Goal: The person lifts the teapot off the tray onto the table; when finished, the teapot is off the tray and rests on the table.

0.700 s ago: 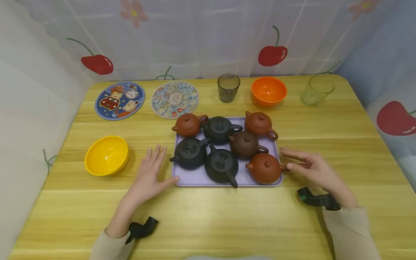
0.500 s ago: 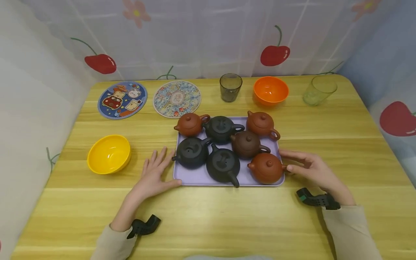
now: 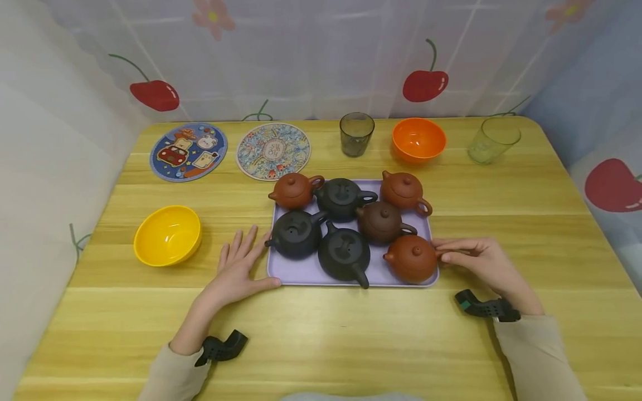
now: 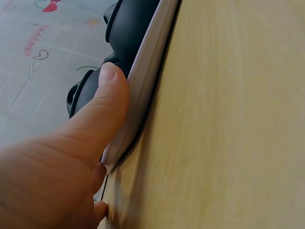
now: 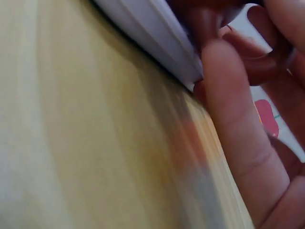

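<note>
A lilac tray (image 3: 297, 274) bears several clay teapots: black ones at left and centre, a dark brown teapot (image 3: 379, 224) and reddish ones at the corners. My left hand (image 3: 238, 279) lies at the tray's left side, fingers spread and straight. In the left wrist view its thumb (image 4: 107, 102) rests against the rim, close to a black teapot (image 4: 131, 28). At the front right corner my right hand (image 3: 485, 266) pinches the handle of a reddish teapot (image 3: 411, 260), thumb in front. That handle (image 5: 264, 69) shows between the digits in the right wrist view, partly covered.
Left of the tray stands a yellow bowl (image 3: 168, 236). Along the back of the wooden table (image 3: 321, 340) are a blue coaster (image 3: 188, 152), a floral coaster (image 3: 273, 151), a grey glass (image 3: 356, 135), an orange bowl (image 3: 418, 140) and a greenish glass (image 3: 492, 142).
My left hand has moved right to the tray's edge. My right fingers have closed in on the reddish teapot's handle. The whole view has shifted slightly; the teapots keep their places.
</note>
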Available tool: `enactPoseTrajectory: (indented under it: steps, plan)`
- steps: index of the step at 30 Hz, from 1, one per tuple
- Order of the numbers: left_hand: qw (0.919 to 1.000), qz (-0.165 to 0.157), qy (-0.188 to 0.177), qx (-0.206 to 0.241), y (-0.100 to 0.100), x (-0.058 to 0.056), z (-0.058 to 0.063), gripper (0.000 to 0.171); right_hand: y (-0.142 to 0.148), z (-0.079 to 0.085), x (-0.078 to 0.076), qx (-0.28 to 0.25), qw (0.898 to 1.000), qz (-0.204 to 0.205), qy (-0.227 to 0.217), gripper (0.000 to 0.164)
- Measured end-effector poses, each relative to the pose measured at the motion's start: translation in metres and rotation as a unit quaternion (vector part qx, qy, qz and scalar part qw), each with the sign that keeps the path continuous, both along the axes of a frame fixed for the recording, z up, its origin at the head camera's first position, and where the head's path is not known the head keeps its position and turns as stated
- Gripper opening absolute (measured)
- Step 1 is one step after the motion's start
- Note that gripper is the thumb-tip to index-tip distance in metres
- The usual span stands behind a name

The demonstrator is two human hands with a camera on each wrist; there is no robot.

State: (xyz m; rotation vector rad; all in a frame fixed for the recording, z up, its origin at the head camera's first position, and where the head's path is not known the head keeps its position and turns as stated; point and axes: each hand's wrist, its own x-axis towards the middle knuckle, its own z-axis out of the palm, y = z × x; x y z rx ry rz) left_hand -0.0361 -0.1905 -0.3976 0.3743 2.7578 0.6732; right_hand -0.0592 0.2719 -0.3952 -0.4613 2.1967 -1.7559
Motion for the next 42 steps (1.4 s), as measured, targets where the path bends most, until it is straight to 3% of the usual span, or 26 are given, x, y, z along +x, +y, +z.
enactPoseTrajectory:
  steps: [5, 10, 15, 18, 23, 28, 32, 36, 39, 42]
  plan:
    - [1.0, -0.002, -0.003, -0.009, 0.0, 0.001, 0.001, 0.092, 0.0, 0.0, 0.0, 0.037, 0.998, -0.038, 0.045, 0.017]
    - [1.0, -0.005, -0.002, -0.008, 0.0, 0.0, 0.001, 0.093, 0.002, 0.002, 0.0, 0.011, 0.998, -0.04, 0.055, 0.017]
    - [1.0, -0.008, -0.004, -0.004, 0.001, -0.001, 0.0, 0.093, 0.01, 0.005, 0.003, -0.077, 0.996, -0.028, 0.043, 0.02]
    - [0.9999, -0.012, -0.001, 0.001, 0.003, -0.002, -0.001, 0.093, 0.017, 0.009, 0.005, -0.18, 0.983, -0.033, 0.029, 0.023]
    - [0.9998, -0.017, 0.002, 0.002, 0.004, -0.003, -0.003, 0.093, 0.028, 0.015, 0.004, -0.34, 0.938, -0.062, 0.034, 0.026]
    - [0.9999, -0.013, 0.004, -0.001, 0.0, 0.001, -0.001, 0.093, 0.038, 0.019, -0.003, -0.388, 0.907, -0.165, 0.019, 0.024]
    - [1.0, -0.008, 0.0, -0.001, -0.004, 0.005, -0.001, 0.092, 0.048, 0.018, -0.011, -0.426, 0.869, -0.253, -0.004, 0.019]
    - [1.0, -0.009, 0.001, -0.001, -0.004, 0.006, -0.002, 0.091, 0.064, 0.014, -0.019, -0.471, 0.816, -0.336, -0.007, 0.016]
    - [0.9999, -0.01, 0.003, 0.001, -0.003, 0.004, -0.002, 0.091, 0.079, 0.01, -0.024, -0.508, 0.766, -0.393, -0.025, 0.018]
    - [0.9999, -0.012, 0.003, 0.003, -0.002, 0.003, -0.001, 0.091, 0.092, 0.006, -0.027, -0.523, 0.724, -0.447, -0.043, 0.021]
